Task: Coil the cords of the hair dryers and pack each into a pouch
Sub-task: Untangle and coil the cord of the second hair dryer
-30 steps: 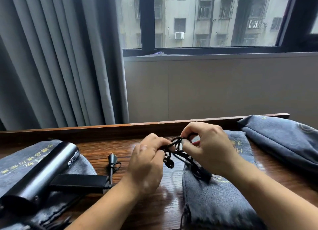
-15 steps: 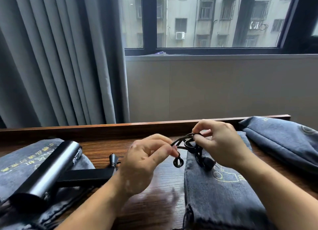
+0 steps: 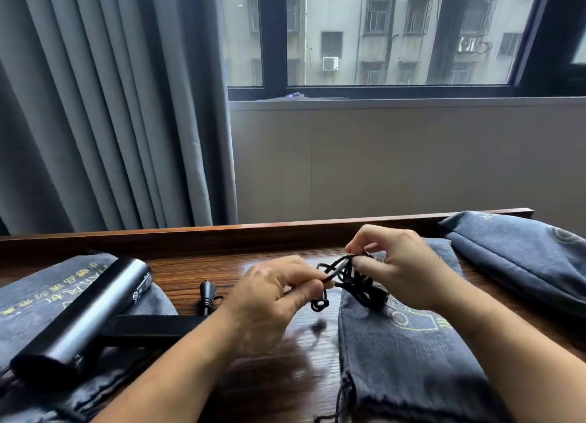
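Note:
Above a flat dark grey pouch (image 3: 406,359) at table centre, I hold a tangle of thin black cord (image 3: 345,273). My left hand (image 3: 269,299) pinches one strand between thumb and fingers, and a knotted end dangles below it. My right hand (image 3: 399,273) pinches the bundle's top from the right. A black hair dryer (image 3: 85,311) lies on another grey pouch (image 3: 38,289) at the left, its handle pointing right, with its plug (image 3: 206,291) on the wood beside it.
A third, filled grey pouch (image 3: 523,258) lies at the right rear. The wooden table (image 3: 253,384) has a raised back rim (image 3: 222,232). Behind it are a wall, a window and grey curtains (image 3: 111,105).
Both hands have shifted slightly while working the cord tangle. The knotted end now hangs free below my left thumb. The hair dryer has not moved.

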`<state>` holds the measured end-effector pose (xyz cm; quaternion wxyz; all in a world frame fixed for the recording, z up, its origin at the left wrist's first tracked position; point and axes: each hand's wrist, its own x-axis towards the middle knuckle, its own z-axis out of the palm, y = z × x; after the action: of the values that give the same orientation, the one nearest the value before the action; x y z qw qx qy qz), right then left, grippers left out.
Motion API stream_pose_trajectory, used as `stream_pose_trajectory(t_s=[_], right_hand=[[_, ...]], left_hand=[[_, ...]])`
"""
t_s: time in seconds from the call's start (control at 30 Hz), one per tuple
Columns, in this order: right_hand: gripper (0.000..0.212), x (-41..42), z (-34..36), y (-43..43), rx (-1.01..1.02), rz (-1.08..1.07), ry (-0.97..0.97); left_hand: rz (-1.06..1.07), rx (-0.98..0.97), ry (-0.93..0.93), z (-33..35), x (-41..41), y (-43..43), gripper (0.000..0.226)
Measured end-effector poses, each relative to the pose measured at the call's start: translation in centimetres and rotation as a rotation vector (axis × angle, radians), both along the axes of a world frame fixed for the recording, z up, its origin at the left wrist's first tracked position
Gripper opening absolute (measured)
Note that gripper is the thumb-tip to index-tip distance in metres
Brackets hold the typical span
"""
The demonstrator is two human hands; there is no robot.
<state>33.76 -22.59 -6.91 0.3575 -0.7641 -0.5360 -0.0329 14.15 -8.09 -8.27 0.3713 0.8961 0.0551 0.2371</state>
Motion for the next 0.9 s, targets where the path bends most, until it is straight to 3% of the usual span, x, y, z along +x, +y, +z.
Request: stream_pose_trajectory(t_s=[0.13,0.27,0.43,0.67,0.8,0.9], right_hand=[[0.005,0.3,-0.1,-0.1,-0.033,0.025,0.012],[0.004,-1.1,-0.1,0.2,0.015,0.123,-0.052],[0.007,-1.6,0.0,0.4,0.062,0.167,-0.107],[0.008,0.1,-0.1,0.3,0.024,0.118,-0.097],[0.007,0.0,0.0,0.2,-0.021,0.162,-0.141],[0.008,0.3,0.0,0.1,-0.037,0.151,-0.145]], left_hand=[[-0.087,-0.171,0.153,0.7,-0.2,-0.4,0.028],[0.071,0.006,0.177,0.6,0.6,-1.3,0.027],[0.2,-0.048,0.052,-0.1,0.6,-1.2,0.016],[0.158,-0.228,-0.015,0.9,0.8,-1.6,0.019],[0.297,-0.092,0.037,0.7,1.1,-1.9,0.03],[0.297,-0.054,0.015,0.7,0.8,-1.3,0.02]])
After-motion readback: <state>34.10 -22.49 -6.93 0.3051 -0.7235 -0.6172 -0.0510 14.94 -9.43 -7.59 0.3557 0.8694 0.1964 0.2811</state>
